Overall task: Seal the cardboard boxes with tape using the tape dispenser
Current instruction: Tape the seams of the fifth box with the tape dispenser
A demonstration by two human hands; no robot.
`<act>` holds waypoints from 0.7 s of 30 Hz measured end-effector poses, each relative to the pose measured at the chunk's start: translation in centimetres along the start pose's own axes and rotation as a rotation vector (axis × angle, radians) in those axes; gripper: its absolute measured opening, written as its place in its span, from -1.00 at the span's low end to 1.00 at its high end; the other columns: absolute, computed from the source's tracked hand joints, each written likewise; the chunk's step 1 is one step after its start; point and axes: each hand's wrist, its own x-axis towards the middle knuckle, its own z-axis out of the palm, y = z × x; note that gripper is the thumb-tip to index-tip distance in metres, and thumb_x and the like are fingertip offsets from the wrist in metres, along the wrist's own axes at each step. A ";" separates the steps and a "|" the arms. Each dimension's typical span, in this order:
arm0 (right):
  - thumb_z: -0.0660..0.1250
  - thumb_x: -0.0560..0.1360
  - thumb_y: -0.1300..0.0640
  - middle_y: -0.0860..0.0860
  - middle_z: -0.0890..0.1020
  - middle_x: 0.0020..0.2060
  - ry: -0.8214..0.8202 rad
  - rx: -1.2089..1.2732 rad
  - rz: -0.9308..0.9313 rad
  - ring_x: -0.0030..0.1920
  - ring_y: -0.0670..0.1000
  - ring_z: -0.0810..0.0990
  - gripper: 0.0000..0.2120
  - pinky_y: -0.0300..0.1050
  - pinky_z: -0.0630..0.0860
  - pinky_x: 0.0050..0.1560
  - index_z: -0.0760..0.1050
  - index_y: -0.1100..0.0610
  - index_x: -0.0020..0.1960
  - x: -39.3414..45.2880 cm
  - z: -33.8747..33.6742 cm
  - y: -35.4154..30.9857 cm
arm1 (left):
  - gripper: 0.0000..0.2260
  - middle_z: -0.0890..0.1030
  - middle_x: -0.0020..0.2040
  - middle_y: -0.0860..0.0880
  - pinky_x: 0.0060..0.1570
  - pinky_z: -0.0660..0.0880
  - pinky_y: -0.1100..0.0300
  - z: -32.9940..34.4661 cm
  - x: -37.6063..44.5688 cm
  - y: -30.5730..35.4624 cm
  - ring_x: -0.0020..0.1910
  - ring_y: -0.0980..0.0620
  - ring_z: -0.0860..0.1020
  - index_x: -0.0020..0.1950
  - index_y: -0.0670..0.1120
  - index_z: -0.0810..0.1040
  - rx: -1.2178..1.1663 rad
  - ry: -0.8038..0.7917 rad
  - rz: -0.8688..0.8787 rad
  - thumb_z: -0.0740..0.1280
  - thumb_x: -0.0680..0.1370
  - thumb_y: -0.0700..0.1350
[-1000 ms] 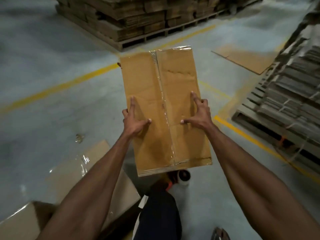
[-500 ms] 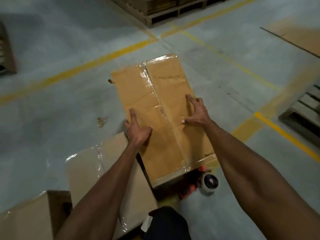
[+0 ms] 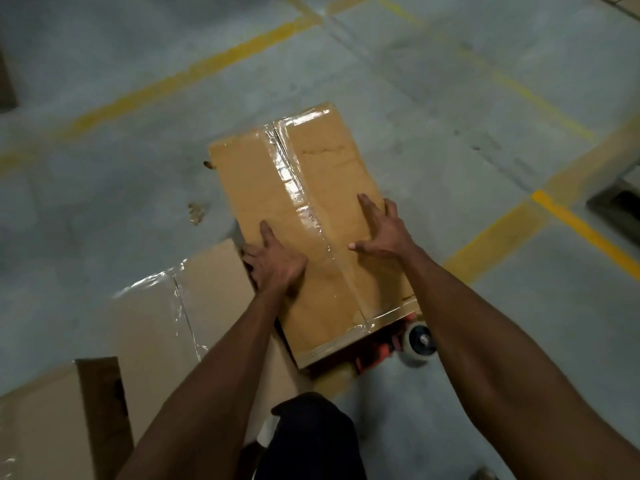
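Note:
A brown cardboard box (image 3: pixel 256 181) with clear tape along its middle seam and both end edges is held between my hands, low over the floor. My left hand (image 3: pixel 277 265) grips its left side, fingers around the edge and thumb on top. My right hand (image 3: pixel 384 230) grips the right side with fingers spread on the top face. Below the box's near end lies the red tape dispenser (image 3: pixel 391 348) with its roll (image 3: pixel 419 341), partly hidden by the box.
A taped cardboard box (image 3: pixel 152 317) sits on the floor to the left, touching the held box. Another box (image 3: pixel 45 424) with an open flap stands at the bottom left. Yellow lines (image 3: pixel 194 74) cross the grey concrete floor. My dark-trousered knee (image 3: pixel 311 438) is at the bottom centre.
The box has come down and towards the left, close beside the taped box on the floor. My view has tilted further down, so the pallets are out of sight.

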 end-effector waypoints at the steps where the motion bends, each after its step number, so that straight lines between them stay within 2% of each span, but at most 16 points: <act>1: 0.56 0.22 -0.41 0.11 0.00 0.59 -0.012 -0.026 0.021 0.47 0.41 0.27 0.16 0.35 0.36 0.43 -0.13 -0.44 0.57 -0.6 0.4 0.1 | 0.03 0.00 0.54 -0.36 0.36 0.35 -0.16 0.1 -0.2 0.1 0.53 -0.38 0.09 0.62 0.17 -0.17 0.011 -0.034 -0.021 0.47 0.37 0.07; 3: 0.54 0.21 -0.45 0.13 0.02 0.58 -0.019 -0.077 0.057 0.45 0.41 0.28 0.14 0.38 0.37 0.40 -0.14 -0.49 0.54 -2.1 1.4 0.8 | 0.06 0.02 0.52 -0.35 0.36 0.35 -0.15 0.8 -1.0 -0.2 0.51 -0.38 0.12 0.62 0.18 -0.16 0.032 -0.094 -0.054 0.50 0.34 0.10; 7: 0.47 0.24 -0.51 0.16 0.04 0.57 -0.030 -0.183 0.081 0.45 0.40 0.28 0.07 0.37 0.36 0.37 -0.07 -0.44 0.57 -4.2 3.2 2.7 | 0.01 0.06 0.49 -0.43 0.35 0.35 -0.22 2.8 -2.2 -1.5 0.51 -0.42 0.07 0.61 0.14 -0.05 0.105 -0.139 -0.049 0.51 0.34 0.10; 11: 0.43 0.27 -0.53 0.15 0.00 0.57 -0.067 -0.254 0.144 0.41 0.44 0.31 0.06 0.41 0.33 0.36 -0.14 -0.47 0.56 -4.5 3.5 2.8 | 0.05 -0.07 0.51 -0.48 0.34 0.32 -0.28 3.3 -2.5 -1.3 0.53 -0.44 -0.01 0.62 0.11 -0.12 0.159 -0.183 -0.057 0.52 0.34 0.15; 13: 0.43 0.28 -0.52 0.15 -0.01 0.57 -0.071 -0.268 0.151 0.39 0.47 0.32 0.05 0.43 0.34 0.35 -0.14 -0.46 0.55 -4.7 3.6 2.4 | 0.09 -0.08 0.51 -0.49 0.33 0.33 -0.27 3.3 -2.6 -1.3 0.53 -0.43 -0.01 0.62 0.10 -0.14 0.186 -0.190 -0.057 0.54 0.33 0.18; 17: 0.47 0.30 -0.47 0.16 -0.03 0.58 -0.107 -0.264 0.140 0.41 0.47 0.29 0.04 0.41 0.33 0.37 -0.10 -0.44 0.57 -5.4 3.3 2.2 | 0.07 -0.02 0.50 -0.45 0.31 0.35 -0.28 3.7 -3.1 -2.1 0.52 -0.42 0.00 0.60 0.08 -0.05 0.184 -0.180 -0.054 0.59 0.31 0.15; 21: 0.49 0.31 -0.44 0.15 -0.06 0.59 -0.133 -0.272 0.117 0.44 0.47 0.25 0.04 0.40 0.32 0.40 -0.11 -0.44 0.57 -6.1 3.3 2.1 | 0.09 0.00 0.51 -0.42 0.36 0.31 -0.24 3.7 -4.0 -2.9 0.51 -0.42 0.03 0.61 0.10 -0.05 0.181 -0.188 -0.093 0.61 0.30 0.17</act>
